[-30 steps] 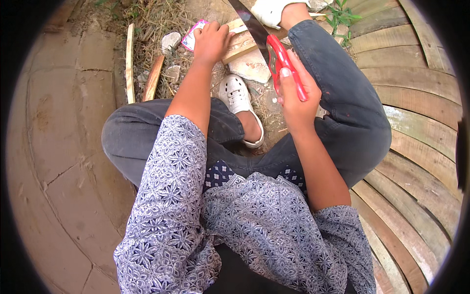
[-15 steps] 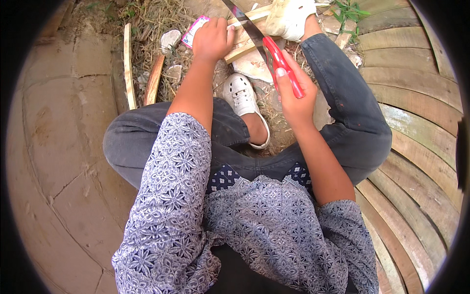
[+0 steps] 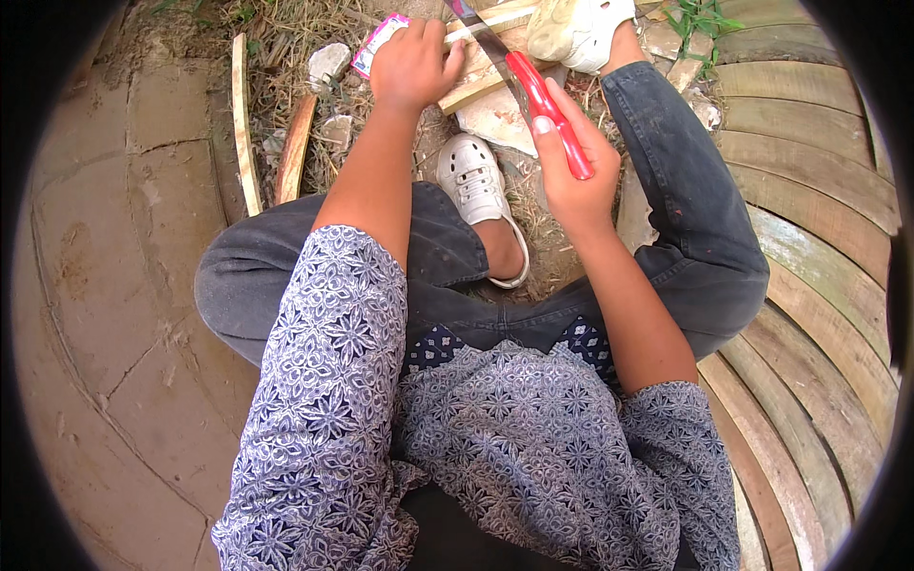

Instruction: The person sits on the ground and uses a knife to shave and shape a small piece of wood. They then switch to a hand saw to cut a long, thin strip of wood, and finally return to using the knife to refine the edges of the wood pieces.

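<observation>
My right hand (image 3: 578, 171) is wrapped around the red handle of a hand saw (image 3: 549, 112), thumb along its near side. The saw's dark blade (image 3: 481, 36) slants away to the upper left, across pale wooden strips (image 3: 476, 90) on the ground; whether its teeth touch wood cannot be made out. My left hand (image 3: 411, 65) is closed over the left end of a strip, left of the blade, with its fingertips hidden. Just beyond that hand lies a pink-and-white packet (image 3: 381, 46). My right foot, in a white clog (image 3: 571, 36), is at the strips' right end.
My left foot wears another white clog (image 3: 473, 181). Beside it is a flat pale stone (image 3: 500, 122). Two loose wood strips (image 3: 297, 147) lie at left among dry grass and stones (image 3: 328, 65). Wooden slats (image 3: 809, 190) curve along the right; cracked brown ground (image 3: 124, 285) spreads left.
The saw handle has shifted slightly away from me and to the left in my right hand. My left hand stays at the wood. The whole view has shifted a little.
</observation>
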Tool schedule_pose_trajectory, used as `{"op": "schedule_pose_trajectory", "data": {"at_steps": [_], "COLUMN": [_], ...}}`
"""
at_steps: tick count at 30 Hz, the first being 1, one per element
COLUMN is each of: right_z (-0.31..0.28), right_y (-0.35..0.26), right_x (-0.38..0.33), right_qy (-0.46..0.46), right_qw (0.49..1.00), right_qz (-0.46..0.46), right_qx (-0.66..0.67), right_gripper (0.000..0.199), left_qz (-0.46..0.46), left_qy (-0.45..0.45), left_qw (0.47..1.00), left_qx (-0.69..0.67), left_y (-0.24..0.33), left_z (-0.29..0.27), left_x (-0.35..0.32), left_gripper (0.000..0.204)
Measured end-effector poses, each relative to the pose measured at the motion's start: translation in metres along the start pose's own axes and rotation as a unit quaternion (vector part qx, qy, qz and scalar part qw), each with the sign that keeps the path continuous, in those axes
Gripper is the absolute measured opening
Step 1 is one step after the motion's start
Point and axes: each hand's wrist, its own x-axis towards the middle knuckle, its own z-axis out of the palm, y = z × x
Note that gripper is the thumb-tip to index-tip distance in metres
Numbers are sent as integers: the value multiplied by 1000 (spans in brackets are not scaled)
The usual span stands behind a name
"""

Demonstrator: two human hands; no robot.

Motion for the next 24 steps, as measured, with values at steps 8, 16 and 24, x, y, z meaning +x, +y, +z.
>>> {"op": "schedule_pose_trajectory", "data": {"at_steps": [8, 16, 24], "right_z": [-6, -3, 12], "right_y": [-2, 2, 16], "right_x": [-4, -5, 9], "right_qy": [2, 13, 22], "right_qw": [999, 1000, 999], "right_qz": [31, 1, -19], "right_qx": [-20, -19, -18], "right_gripper": [42, 42, 41], "left_qz": [26, 19, 18], "left_qy": [13, 14, 28], "left_qw": [999, 1000, 999], "left_qx": [-13, -19, -19], "left_y": [-3, 2, 3], "left_z": [-1, -3, -5], "left_x": [0, 0, -2], "left_gripper": [29, 28, 29]}}
